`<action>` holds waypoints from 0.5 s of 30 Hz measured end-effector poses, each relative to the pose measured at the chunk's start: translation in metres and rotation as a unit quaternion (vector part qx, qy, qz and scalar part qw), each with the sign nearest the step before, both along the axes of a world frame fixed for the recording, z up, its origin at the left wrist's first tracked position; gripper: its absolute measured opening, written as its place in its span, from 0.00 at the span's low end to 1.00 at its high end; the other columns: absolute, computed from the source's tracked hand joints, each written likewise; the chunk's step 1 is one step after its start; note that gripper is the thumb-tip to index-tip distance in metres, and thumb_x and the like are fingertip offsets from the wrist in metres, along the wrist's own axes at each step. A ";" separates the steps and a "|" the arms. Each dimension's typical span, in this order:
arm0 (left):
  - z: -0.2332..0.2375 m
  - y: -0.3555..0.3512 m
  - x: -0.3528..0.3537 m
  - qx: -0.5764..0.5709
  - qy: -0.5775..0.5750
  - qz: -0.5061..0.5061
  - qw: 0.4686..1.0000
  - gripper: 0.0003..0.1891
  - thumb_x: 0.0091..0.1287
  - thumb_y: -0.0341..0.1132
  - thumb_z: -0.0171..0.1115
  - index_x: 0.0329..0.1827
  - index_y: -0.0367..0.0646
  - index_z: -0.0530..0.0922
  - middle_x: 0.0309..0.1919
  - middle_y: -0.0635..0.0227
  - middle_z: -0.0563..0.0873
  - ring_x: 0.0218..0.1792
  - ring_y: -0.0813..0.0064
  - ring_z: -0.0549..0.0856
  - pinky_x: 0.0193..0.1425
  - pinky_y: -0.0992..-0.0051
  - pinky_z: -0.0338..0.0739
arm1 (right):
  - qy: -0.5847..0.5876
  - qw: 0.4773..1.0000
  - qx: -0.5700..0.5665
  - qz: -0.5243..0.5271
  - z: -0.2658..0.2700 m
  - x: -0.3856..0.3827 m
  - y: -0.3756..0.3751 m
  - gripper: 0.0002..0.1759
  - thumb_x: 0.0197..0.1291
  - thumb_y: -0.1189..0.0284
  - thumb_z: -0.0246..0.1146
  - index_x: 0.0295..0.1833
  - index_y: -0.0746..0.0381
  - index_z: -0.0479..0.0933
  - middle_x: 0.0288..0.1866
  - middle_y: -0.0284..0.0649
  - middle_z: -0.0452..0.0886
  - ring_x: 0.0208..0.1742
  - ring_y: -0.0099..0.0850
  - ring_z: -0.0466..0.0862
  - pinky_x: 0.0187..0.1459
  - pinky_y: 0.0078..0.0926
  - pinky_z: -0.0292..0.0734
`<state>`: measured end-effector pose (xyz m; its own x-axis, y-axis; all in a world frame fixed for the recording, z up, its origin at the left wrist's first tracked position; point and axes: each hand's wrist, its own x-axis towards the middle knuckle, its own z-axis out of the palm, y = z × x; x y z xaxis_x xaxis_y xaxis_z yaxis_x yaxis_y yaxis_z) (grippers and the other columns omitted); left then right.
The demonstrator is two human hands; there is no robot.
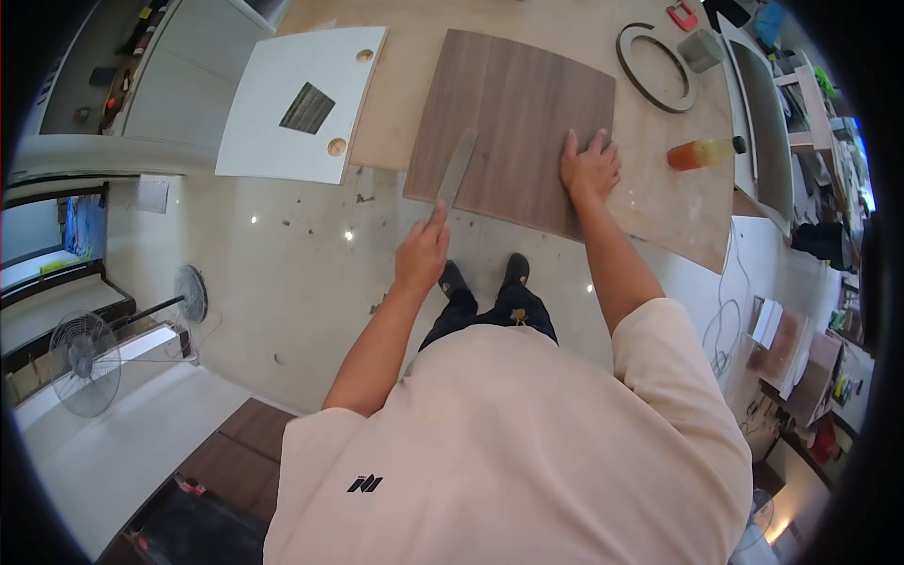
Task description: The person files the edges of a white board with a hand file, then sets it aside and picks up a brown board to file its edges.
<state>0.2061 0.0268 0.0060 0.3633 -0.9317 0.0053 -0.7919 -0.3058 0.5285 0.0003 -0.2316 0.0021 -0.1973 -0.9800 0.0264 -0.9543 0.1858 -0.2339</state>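
A brown wood-grain board (513,113) lies on a plywood worktable (664,202). My left hand (424,250) is shut on the handle end of a long flat metal blade (458,168), which rests across the board's near left edge. My right hand (590,168) presses flat on the board near its right front corner, fingers spread.
A white panel (301,104) with two round holes overhangs the table's left side. A dark ring (656,66), a grey block (702,49), a red clamp (682,14) and an orange-filled bottle (702,153) sit at right. Two fans (85,363) stand on the floor at left.
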 end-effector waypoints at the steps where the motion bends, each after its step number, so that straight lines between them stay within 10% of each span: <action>1: 0.002 -0.015 -0.002 0.011 0.004 -0.004 1.000 0.22 0.76 0.43 0.58 0.73 0.60 0.75 0.34 0.59 0.82 0.34 0.49 0.84 0.39 0.54 0.81 | 0.000 1.000 -0.002 0.002 0.002 -0.001 -0.002 0.45 0.68 0.37 0.50 0.81 0.55 0.61 0.80 0.54 0.60 0.80 0.48 0.59 0.77 0.51 0.51; 5: -0.008 0.021 0.012 -0.118 -0.016 0.004 0.993 0.23 0.76 0.43 0.58 0.74 0.61 0.74 0.33 0.59 0.81 0.33 0.49 0.84 0.39 0.55 0.81 | -0.005 1.000 0.002 0.005 0.006 0.002 -0.003 0.46 0.69 0.36 0.49 0.81 0.55 0.61 0.80 0.53 0.60 0.80 0.48 0.59 0.78 0.50 0.50; 8: 0.004 0.076 0.027 0.086 0.016 0.063 0.994 0.23 0.76 0.43 0.58 0.74 0.62 0.73 0.36 0.58 0.83 0.36 0.49 0.85 0.41 0.55 0.82 | 0.001 1.000 0.006 -0.004 0.001 -0.001 0.003 0.46 0.68 0.35 0.48 0.81 0.55 0.60 0.81 0.53 0.59 0.81 0.48 0.59 0.78 0.50 0.49; 15: 0.000 -0.015 0.007 -0.001 -0.003 0.006 1.000 0.24 0.76 0.44 0.58 0.74 0.65 0.73 0.35 0.58 0.82 0.34 0.49 0.85 0.39 0.54 0.82 | -0.002 1.000 -0.001 -0.003 0.001 -0.001 0.000 0.47 0.68 0.34 0.47 0.81 0.55 0.61 0.81 0.53 0.59 0.80 0.48 0.60 0.79 0.49 0.49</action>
